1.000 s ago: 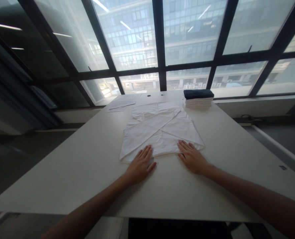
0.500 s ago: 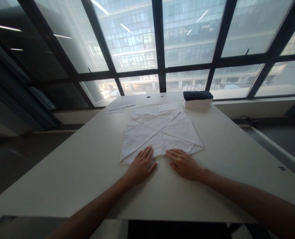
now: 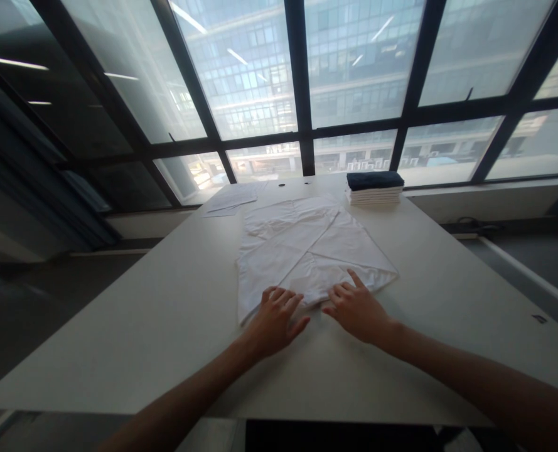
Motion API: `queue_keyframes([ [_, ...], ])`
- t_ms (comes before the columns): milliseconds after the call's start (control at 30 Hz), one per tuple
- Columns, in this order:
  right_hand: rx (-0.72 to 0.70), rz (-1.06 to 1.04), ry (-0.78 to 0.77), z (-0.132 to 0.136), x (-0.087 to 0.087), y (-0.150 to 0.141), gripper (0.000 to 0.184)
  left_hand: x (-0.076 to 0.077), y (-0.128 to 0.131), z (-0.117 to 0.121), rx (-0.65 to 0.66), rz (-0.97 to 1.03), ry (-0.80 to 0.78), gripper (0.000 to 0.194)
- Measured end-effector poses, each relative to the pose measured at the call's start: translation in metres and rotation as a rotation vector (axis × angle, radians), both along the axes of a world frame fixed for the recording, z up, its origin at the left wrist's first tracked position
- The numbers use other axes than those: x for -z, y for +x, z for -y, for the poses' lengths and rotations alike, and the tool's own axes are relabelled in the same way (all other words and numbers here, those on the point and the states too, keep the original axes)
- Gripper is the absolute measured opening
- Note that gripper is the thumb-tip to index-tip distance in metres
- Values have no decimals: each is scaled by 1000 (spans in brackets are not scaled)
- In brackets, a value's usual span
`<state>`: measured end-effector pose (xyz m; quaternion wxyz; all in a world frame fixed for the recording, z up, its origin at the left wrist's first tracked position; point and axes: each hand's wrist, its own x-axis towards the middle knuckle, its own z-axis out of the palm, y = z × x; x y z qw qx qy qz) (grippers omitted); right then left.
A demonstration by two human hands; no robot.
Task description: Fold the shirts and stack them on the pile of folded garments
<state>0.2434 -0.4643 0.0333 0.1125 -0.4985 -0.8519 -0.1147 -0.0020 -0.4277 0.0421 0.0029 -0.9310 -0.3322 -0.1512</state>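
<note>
A white shirt (image 3: pixel 307 242) lies on the table, its sleeves folded slantwise across it so that they cross. My left hand (image 3: pixel 276 320) rests at the near edge of the shirt, left of the middle, fingers apart and thumb out to the right. To its right, my right hand (image 3: pixel 358 309) touches the same edge with its fingertips. One finger of that hand is raised, and a gap shows between thumb and fingers. Neither hand visibly grips the cloth.
The shirt lies on a wide white table (image 3: pixel 132 339). At the back right stands a stack of folded cloths (image 3: pixel 375 188), dark blue on top and white below. Papers (image 3: pixel 231 199) lie at the back left. Black-framed windows (image 3: pixel 302 63) rise behind the table.
The shirt has shifted a little to the right and towards me, turning slightly. Both hands have moved slightly right; their fingers have lifted and bent from lying flat.
</note>
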Motion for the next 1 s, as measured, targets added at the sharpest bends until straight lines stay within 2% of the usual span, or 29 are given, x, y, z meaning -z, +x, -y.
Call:
queue_keyframes([
  [100, 84, 76, -10, 2, -5, 2, 37, -14, 0, -14, 48, 58, -64, 34],
  [167, 151, 95, -23, 2, -6, 5, 37, -21, -8, -40, 13, 131, -74, 34],
  [233, 217, 99, -41, 2, -7, 8, 38, -24, -23, -78, -64, 199, -72, 37],
  [367, 343, 80, -69, -1, -9, 16, 42, -12, -65, -161, -204, 249, -85, 48],
  [433, 384, 66, -81, -3, -10, 20, 42, -1, -84, -190, -269, 265, -93, 52],
  [500, 426, 50, -84, -4, -10, 22, 42, 10, -98, -208, -324, 280, -97, 53],
  [600, 440, -18, -42, -4, -8, 22, 37, 25, -109, -219, -359, 267, -104, 49],
  [700, 282, -119, -44, -1, -4, 17, 26, 32, -115, -220, -344, 203, -96, 43],
  [800, 166, -122, -85, 3, -2, 10, 29, 31, -118, -216, -345, 97, -39, 43],
  [1000, 263, -41, -73, 1, -6, 15, 50, 18, -113, -186, -315, -93, 97, 38],
])
